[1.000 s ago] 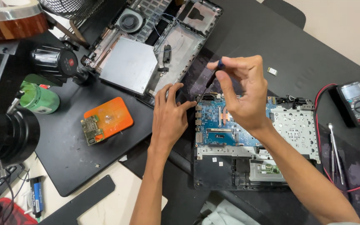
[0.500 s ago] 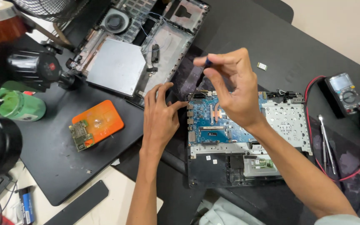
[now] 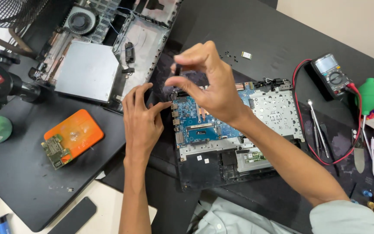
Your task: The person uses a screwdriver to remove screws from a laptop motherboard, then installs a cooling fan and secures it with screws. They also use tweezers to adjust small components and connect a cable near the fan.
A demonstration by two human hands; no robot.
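Note:
An opened laptop base (image 3: 239,160) with a blue motherboard (image 3: 195,125) lies in the middle of the black mat. My left hand (image 3: 141,121) rests at the board's left edge, fingers spread, thumb touching the edge by the ports. My right hand (image 3: 206,82) hovers above the board's upper left corner, thumb and fingers pinched on a small dark tool (image 3: 178,70) that points down. The tool's tip is hidden by my fingers.
A laptop bottom shell (image 3: 109,47) with a fan lies at upper left. An orange pad (image 3: 76,136) carries a small circuit board. A multimeter (image 3: 332,78) with red lead, metal tweezers (image 3: 317,125), a green blower (image 3: 369,93) and loose screws (image 3: 232,55) lie to the right.
The view has shifted so everything sits lower and left. My right hand has lifted slightly with the tool; my left hand's fingers have spread at the board's edge.

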